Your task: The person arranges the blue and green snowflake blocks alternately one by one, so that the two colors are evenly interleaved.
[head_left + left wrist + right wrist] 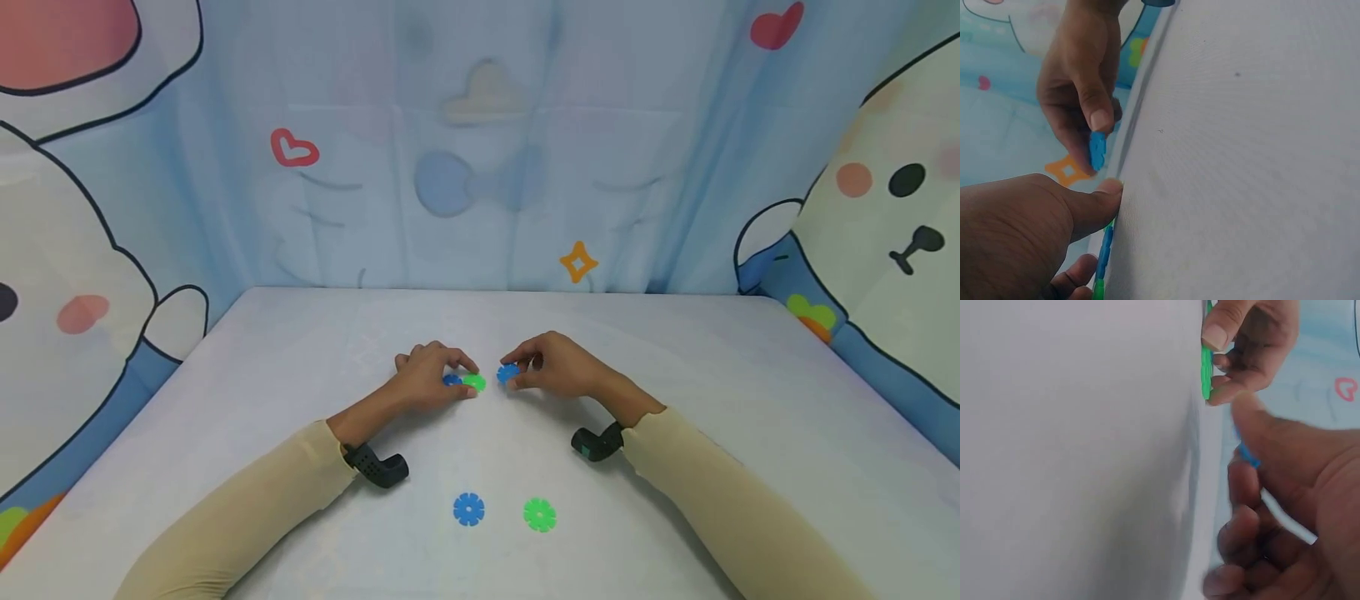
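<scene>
White table (300, 367), two loose discs (461, 509), left hand (427, 379) holding three-plus adjoining discs (476, 382), right hand (561, 367) pinching one disc (505, 374)

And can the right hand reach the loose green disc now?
Probably yes: the loose green disc lies uncovered on the table, nothing blocking it. But the right hand pinches a blue disc, and may need to release that first.
</scene>
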